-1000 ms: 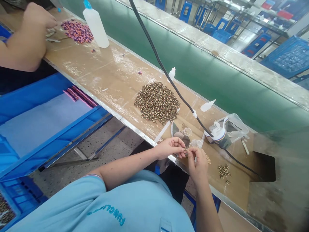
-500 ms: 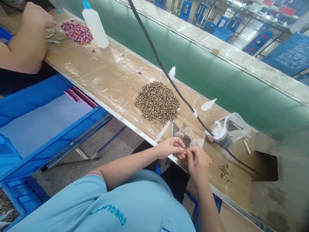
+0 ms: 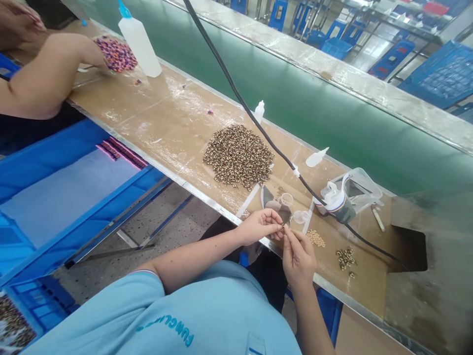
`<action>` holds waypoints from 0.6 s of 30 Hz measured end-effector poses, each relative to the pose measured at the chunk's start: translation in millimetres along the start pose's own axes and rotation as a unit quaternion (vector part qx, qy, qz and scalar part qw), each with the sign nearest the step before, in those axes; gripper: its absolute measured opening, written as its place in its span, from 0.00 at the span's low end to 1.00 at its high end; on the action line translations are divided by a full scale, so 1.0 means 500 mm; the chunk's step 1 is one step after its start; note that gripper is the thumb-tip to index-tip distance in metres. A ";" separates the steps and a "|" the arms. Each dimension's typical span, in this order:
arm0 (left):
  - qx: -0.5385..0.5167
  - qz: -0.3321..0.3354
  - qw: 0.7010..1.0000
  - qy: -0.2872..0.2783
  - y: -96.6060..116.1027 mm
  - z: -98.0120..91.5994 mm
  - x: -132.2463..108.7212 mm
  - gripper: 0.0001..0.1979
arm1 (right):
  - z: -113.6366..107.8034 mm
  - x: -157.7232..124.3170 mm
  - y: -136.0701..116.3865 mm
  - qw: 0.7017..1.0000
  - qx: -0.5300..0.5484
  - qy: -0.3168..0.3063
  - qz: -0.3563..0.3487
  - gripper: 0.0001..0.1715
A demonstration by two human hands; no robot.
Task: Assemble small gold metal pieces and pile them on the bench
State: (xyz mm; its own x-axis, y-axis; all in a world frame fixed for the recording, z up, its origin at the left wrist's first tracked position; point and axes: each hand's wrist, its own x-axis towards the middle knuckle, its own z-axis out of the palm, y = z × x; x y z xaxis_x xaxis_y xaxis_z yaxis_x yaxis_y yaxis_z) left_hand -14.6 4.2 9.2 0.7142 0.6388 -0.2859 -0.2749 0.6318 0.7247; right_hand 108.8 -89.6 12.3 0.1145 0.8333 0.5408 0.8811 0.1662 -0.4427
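My left hand (image 3: 260, 227) is closed in a pinch at the near edge of the workbench. Between its fingertips is a tiny gold-and-dark piece (image 3: 283, 226), too small to make out well. My right hand (image 3: 300, 259) meets it from the other side, thumb and fingers pressed together at the same piece; whether they hold anything of their own is hidden. Just right of my hands lie a little pile of tan bits (image 3: 316, 238) and a small heap of gold-and-dark pieces (image 3: 345, 258). A large pile of similar pieces (image 3: 238, 157) lies beyond my left hand.
A black cable (image 3: 236, 91) crosses above the bench (image 3: 158, 118). Small white bottles (image 3: 317, 158), clear round lids (image 3: 301, 217) and a clear plastic box (image 3: 364, 187) lie around. At left, a co-worker's arm (image 3: 48, 74) reaches toward pink-and-purple pieces (image 3: 117, 55) near a tall bottle (image 3: 140, 47).
My right hand has shifted slightly, its fingers straighter, uncovering more of the tan bits. My left hand stays nearly still. The co-worker's hand has moved right to the pink-and-purple pile.
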 end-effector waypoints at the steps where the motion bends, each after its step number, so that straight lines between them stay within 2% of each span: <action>1: 0.002 0.001 1.000 0.000 -0.001 0.000 0.000 0.22 | -0.001 -0.001 0.000 1.000 0.006 -0.005 -0.002 0.18; 5: 0.016 0.011 1.000 -0.006 -0.004 0.000 -0.001 0.22 | -0.008 0.004 -0.002 0.999 0.017 -0.028 0.022 0.16; 11: 0.048 0.053 0.997 -0.015 -0.010 0.001 -0.007 0.19 | 0.000 0.001 -0.014 0.996 0.010 0.024 0.090 0.10; 18: 0.102 0.075 0.991 -0.032 -0.026 -0.004 -0.013 0.15 | 0.006 -0.009 -0.014 0.995 0.001 0.062 0.073 0.05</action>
State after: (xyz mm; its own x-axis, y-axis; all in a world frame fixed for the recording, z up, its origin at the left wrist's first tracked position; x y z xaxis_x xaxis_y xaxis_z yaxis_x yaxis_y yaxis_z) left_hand -17.0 -7.5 0.4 0.7166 0.6853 -0.1293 -0.2497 0.4253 0.8699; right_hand 100.8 -93.0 10.5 0.2982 0.7766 0.5549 0.8501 0.0482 -0.5244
